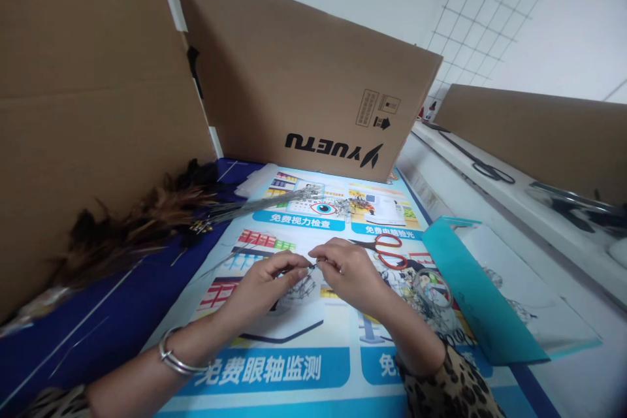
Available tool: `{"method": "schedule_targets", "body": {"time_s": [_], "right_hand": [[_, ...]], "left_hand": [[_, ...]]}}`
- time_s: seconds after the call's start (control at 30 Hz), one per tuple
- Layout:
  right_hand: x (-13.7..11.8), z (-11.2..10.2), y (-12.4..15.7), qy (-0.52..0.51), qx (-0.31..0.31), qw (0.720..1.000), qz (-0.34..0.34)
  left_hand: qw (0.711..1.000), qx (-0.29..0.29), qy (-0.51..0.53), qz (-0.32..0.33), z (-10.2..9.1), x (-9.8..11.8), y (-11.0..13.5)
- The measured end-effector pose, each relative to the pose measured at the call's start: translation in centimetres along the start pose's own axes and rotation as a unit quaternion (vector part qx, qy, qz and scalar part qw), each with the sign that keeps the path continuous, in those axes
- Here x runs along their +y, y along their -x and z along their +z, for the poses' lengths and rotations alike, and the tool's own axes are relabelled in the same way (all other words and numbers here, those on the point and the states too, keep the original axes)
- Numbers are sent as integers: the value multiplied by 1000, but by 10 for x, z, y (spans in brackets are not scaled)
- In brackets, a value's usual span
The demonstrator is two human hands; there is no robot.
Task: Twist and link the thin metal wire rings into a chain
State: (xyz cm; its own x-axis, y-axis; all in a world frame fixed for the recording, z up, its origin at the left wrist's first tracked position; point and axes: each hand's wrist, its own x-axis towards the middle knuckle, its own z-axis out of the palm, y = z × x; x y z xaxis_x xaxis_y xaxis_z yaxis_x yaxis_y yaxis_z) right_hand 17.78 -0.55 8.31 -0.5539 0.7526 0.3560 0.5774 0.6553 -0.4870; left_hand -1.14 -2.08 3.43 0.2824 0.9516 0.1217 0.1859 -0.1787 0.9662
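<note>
My left hand (pixel 272 281) is closed in a pinch, thumb against forefinger, with a silver bangle (pixel 177 358) on its wrist. Facing it, my right hand (pixel 353 275) also pinches, and the fingertips of both hands almost meet. Between them is a small dark wire-like piece (pixel 312 267), too small to make out fully. Under the hands, a tangle of fine wire bits (pixel 304 289) lies on the printed sheet. Just beyond my right hand are scissors (pixel 389 252) with orange-red handles.
Brown feathers (pixel 142 225) and a bundle of thin wire stems (pixel 267 202) lie to the left. On the right stand a teal open box (pixel 482 294) and a heap of wire pieces (pixel 431 297). Cardboard panels (pixel 294 72) wall the back and left. Black scissors (pixel 492 172) rest on a ledge.
</note>
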Motion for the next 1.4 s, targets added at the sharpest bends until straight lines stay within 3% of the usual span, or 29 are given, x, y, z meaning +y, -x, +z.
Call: {"method": "schedule_targets", "body": {"time_s": [0.13,0.27,0.37,0.6,0.83,1.07,1.23,1.4], "right_hand": [[-8,-5,2,107,-60,992,-9],[-21,-8,3,250,-97,963,-16],[-24,-9,3,292,-118,949,-29],[-13,-10,3,243,-113,963,-24],[-3,-6,3,156,-77,983,-54],[2,4,2,37,-17,996,-83],[2,5,3,16,-16,997,-76],[0,3,4,43,-23,995,-89]], "left_hand": [[999,-8,-23,23,-1,-2,1],[998,-23,-52,19,0,1,2],[998,-23,-59,13,0,5,1],[998,-32,-53,4,-1,5,-1],[987,-43,145,-53,2,-7,0],[940,-106,300,-126,6,-6,0],[940,-115,297,-123,5,-7,1],[966,-98,234,-47,2,-12,-2]]}}
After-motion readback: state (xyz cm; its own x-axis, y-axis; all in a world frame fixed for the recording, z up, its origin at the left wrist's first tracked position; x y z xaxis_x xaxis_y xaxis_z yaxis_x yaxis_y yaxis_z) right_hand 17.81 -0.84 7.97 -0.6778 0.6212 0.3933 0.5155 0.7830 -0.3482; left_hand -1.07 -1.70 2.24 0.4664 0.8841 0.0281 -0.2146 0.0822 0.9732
